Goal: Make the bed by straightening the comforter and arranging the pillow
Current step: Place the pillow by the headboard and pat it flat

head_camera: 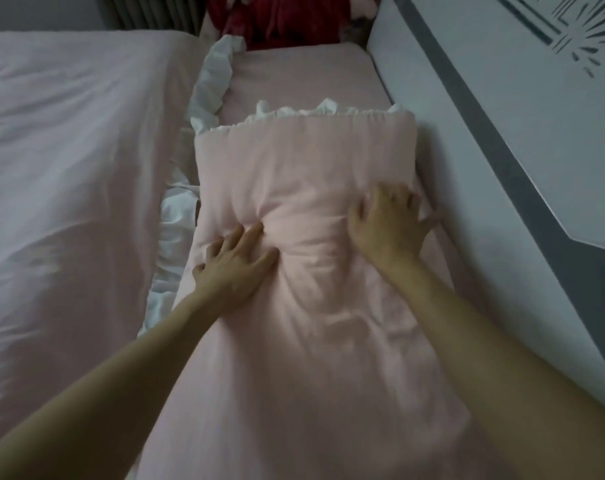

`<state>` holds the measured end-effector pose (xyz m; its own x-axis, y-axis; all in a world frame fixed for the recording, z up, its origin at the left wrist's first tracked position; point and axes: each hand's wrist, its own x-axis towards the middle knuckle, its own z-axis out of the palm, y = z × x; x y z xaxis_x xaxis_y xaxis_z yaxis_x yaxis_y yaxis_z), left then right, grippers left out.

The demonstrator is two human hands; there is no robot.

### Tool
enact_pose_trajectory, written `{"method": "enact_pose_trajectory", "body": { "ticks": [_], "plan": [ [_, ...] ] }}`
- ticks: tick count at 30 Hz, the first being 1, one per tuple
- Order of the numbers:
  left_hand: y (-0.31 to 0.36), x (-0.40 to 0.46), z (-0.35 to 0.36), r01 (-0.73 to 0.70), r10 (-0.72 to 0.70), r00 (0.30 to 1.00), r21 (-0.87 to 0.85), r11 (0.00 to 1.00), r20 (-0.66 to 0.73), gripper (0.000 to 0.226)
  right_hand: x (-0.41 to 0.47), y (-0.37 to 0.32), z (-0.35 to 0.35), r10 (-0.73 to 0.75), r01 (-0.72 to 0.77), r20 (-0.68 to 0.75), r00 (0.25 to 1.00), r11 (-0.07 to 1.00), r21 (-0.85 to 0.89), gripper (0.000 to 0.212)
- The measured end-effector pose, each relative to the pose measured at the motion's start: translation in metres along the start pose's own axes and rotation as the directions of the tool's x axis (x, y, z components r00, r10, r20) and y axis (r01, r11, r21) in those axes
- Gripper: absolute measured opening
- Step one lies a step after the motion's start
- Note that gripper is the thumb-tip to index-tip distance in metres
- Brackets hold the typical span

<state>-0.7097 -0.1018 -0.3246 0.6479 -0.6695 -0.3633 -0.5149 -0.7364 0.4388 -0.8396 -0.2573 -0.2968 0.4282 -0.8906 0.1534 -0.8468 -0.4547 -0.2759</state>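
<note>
The bed [304, 72] is narrow and covered with a pink sheet, bare only at its far end. A pink comforter [304, 188] with a white ruffled edge lies along it, creased, its far edge straight across the bed. Both hands press flat on it: the left hand [235, 263] near the middle, the right hand [385, 220] by the right edge. A white ruffle [212, 76] runs along the bed's left side. Something dark red [280, 19] sits at the far end.

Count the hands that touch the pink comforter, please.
2. The left hand presses flat on the pink comforter near its left edge; the right hand lies spread toward its right edge, beside the white panel. Neither is hidden.
</note>
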Motion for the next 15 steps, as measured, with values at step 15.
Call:
{"method": "enact_pose_trajectory", "body": {
  "ticks": [15],
  "plan": [
    [-0.028, 0.041, -0.012, -0.136, 0.093, 0.948, 0.122, 0.983, 0.306, 0.07, 0.045, -0.059, 0.051, -0.255, 0.339, 0.462, 0.849, 0.934, -0.109, 0.057]
  ]
}}
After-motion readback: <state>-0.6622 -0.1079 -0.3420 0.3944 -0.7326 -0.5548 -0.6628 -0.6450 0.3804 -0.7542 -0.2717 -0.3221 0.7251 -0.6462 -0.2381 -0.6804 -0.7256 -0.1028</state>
